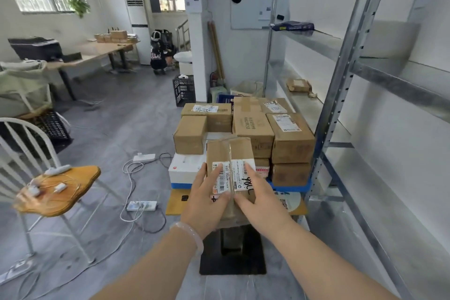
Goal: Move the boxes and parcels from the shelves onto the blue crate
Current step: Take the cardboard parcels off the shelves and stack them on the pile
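labelled cardboard parcel (230, 153) in front of box stack (253, 126) on blue crate (292, 188), left hand (207, 198) and right hand (259, 200) pressed flat on it, fingers straight, uncurled

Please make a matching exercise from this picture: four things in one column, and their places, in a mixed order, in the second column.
1 labelled box
2 small parcel
3 dark blue bag
4 white box

A higher shelf
B low in the pile
C between left hand and right hand
D lower shelf

Pairs: 1-C, 2-D, 3-A, 4-B
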